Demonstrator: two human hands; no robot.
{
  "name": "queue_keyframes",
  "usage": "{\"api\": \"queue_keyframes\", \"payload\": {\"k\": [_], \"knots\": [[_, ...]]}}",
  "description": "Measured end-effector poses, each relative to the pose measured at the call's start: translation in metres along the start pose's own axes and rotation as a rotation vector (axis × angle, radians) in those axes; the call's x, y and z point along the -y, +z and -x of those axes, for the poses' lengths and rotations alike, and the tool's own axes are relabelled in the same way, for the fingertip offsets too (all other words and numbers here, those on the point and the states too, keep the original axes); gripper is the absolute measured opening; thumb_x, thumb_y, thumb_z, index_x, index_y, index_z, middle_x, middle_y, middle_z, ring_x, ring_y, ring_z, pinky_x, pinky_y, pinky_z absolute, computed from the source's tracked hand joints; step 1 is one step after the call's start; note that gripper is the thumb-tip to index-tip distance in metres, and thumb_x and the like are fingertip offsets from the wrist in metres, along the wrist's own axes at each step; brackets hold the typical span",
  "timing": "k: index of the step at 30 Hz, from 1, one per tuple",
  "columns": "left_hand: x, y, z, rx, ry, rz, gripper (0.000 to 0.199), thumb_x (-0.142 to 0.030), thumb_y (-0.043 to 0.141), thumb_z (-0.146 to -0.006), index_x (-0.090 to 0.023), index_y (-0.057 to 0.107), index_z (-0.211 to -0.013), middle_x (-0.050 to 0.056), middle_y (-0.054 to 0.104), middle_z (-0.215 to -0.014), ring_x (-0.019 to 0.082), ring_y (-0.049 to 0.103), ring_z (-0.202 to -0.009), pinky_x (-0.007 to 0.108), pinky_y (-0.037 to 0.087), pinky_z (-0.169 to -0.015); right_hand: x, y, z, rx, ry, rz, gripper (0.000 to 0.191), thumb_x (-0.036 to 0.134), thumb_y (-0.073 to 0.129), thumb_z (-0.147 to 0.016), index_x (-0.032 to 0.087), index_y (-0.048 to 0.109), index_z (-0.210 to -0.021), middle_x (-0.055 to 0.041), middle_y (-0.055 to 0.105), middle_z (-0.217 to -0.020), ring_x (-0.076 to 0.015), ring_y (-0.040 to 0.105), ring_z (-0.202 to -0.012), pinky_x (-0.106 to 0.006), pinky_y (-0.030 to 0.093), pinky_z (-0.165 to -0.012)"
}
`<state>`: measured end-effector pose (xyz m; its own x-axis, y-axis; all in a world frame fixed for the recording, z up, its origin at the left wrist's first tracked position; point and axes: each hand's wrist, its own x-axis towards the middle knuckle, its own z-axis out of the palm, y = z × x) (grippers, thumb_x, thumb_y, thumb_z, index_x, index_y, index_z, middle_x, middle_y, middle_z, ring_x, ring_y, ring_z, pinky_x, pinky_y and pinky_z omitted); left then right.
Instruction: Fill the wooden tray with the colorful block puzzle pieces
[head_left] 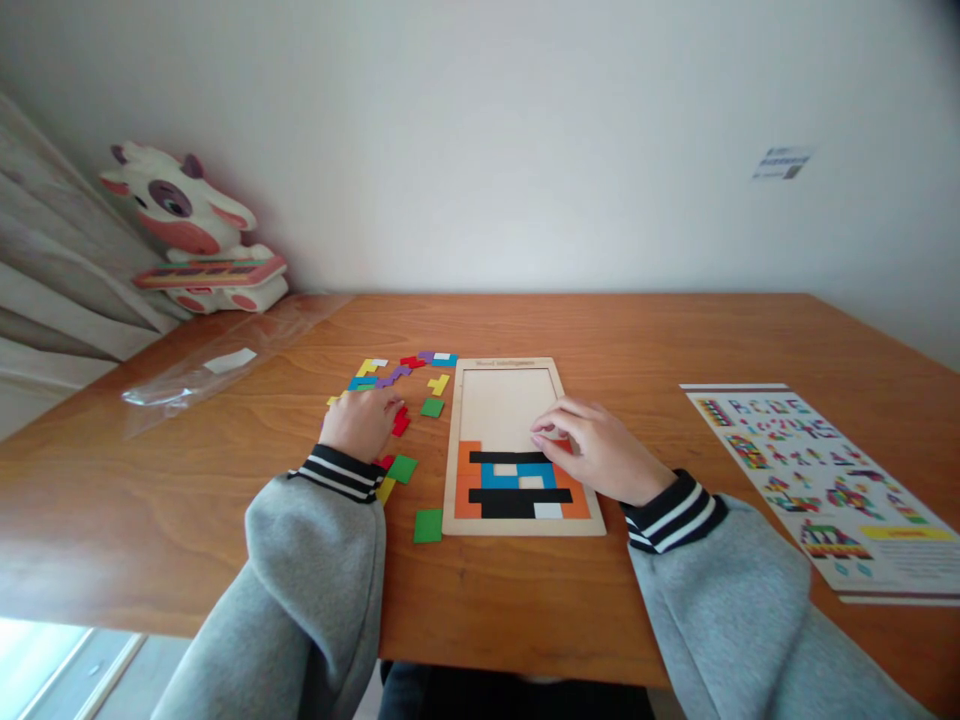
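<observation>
The table [517, 600] carries a tray [506, 400], coloured pieces [428, 526], clear plastic [180, 388], a toy cow [199, 238] — and a printed sheet [832, 492].

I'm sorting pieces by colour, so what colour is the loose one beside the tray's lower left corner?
The loose piece is green, shown best in the head view.

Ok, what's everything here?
puzzle board: 1, pale, middle
fitted pieces: several, orange, black, blue, white, inside board
loose pieces: many, mixed, board's left
sheet: 1, printed white, right
table: 1, brown, centre
bag: 1, clear, left
toy cow: 1, white, pink, left
curtain: 1, pale, left
wall: 1, whitish, behind
label: 1, white, on wall
lap: 1, dark, below table
sleeves: 2, grey, foreground
left fingers: several, near loose pieces
right fingers: several, over board
</observation>
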<state>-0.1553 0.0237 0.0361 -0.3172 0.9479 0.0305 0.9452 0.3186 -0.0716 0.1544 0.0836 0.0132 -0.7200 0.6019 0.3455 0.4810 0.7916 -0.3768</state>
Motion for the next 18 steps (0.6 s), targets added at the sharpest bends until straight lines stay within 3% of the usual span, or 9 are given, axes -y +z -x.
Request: {"api": "queue_keyframes", "payload": {"k": [3, 8, 14, 18], "knots": [[0.004, 0.006, -0.001, -0.017, 0.073, 0.006, 0.037, -0.029, 0.043, -0.094, -0.026, 0.076, -0.111, 0.010, 0.077, -0.098, 0.031, 0.073, -0.088, 0.042, 0.057, -0.077, 0.000, 0.000, 0.000, 0.001, 0.001, 0.001, 0.009, 0.024, 0.060, -0.095, 0.021, 0.068, -0.094, -0.0055, 0.070, -0.097, -0.0209, 0.067, -0.091, -0.037, 0.051, -0.085], [0.013, 0.026, -0.007, -0.126, 0.257, 0.028, 0.043, -0.009, 0.046, -0.083, -0.017, 0.073, -0.116, 0.013, 0.071, -0.122, 0.030, 0.068, -0.109, 0.040, 0.054, -0.094, 0.000, 0.001, 0.001, -0.002, -0.010, -0.013, 0.009, 0.024, 0.060, -0.095, 0.021, 0.068, -0.095, -0.0055, 0.070, -0.098, -0.0203, 0.067, -0.091, -0.036, 0.052, -0.085], [0.019, 0.035, -0.013, -0.222, 0.319, 0.018, 0.034, -0.020, 0.043, -0.093, -0.016, 0.076, -0.091, 0.015, 0.074, -0.107, 0.030, 0.070, -0.100, 0.043, 0.054, -0.093, 0.000, 0.000, 0.000, -0.001, -0.018, -0.001, 0.011, 0.025, 0.058, -0.096, 0.021, 0.068, -0.094, -0.0059, 0.069, -0.098, -0.0207, 0.067, -0.090, -0.037, 0.051, -0.085], [0.020, 0.033, -0.015, -0.207, 0.400, 0.026, 0.030, -0.015, 0.045, -0.087, -0.017, 0.075, -0.092, 0.013, 0.074, -0.113, 0.027, 0.069, -0.106, 0.039, 0.052, -0.097, 0.002, -0.001, 0.000, 0.002, -0.017, -0.003, 0.010, 0.024, 0.059, -0.096, 0.021, 0.068, -0.094, -0.0055, 0.069, -0.097, -0.0208, 0.067, -0.092, -0.037, 0.051, -0.085]]}}
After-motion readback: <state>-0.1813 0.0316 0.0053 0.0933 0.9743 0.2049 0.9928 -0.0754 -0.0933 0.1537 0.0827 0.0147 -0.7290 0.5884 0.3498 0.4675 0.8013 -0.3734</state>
